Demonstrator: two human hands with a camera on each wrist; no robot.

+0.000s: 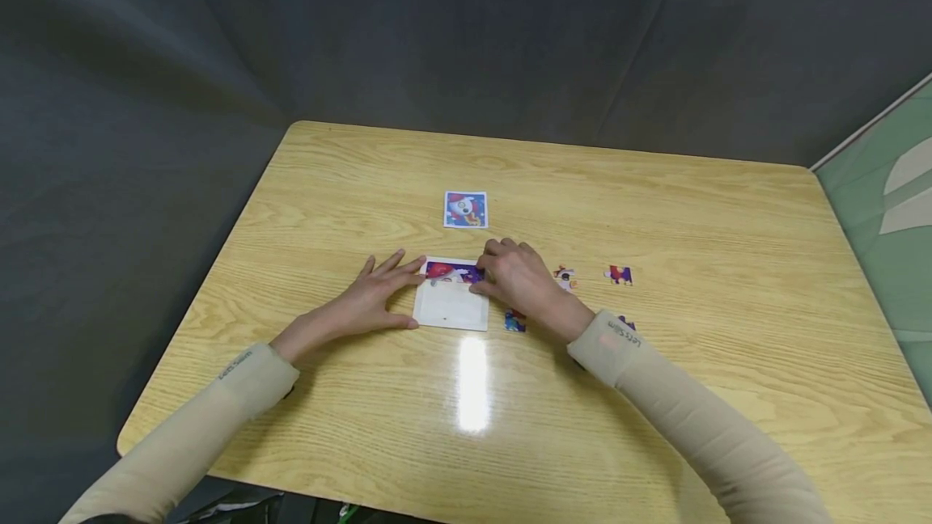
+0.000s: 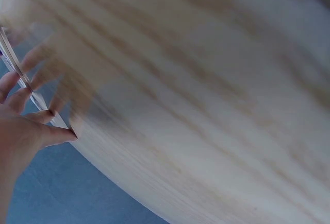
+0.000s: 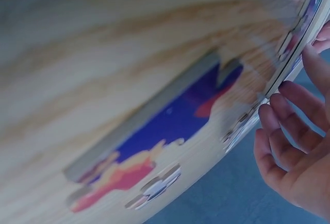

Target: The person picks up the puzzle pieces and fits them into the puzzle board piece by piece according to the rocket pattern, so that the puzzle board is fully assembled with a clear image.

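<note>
A white puzzle tray (image 1: pixel 450 310) lies on the table in the head view, its top strip filled with a purple, red and white picture (image 1: pixel 446 271). My left hand (image 1: pixel 370 297) spreads its fingers along the tray's left side, fingertips touching the border. At the upper right corner, the thumb and bent forefinger of my right hand (image 1: pixel 518 275) pinch a puzzle piece, mostly hidden by the fingers. The left wrist view shows the left thumb and fingertips (image 2: pixel 72 136) at the tray edge; in the right wrist view the right fingers (image 3: pixel 294 126) bend beside it.
A square picture card (image 1: pixel 466 209) lies beyond the tray. Loose pieces lie to the right: a blue one (image 1: pixel 514 321) by the tray, a white one (image 1: pixel 564 276), a purple and red one (image 1: pixel 620 274), and another (image 1: pixel 627 322) partly behind the right sleeve.
</note>
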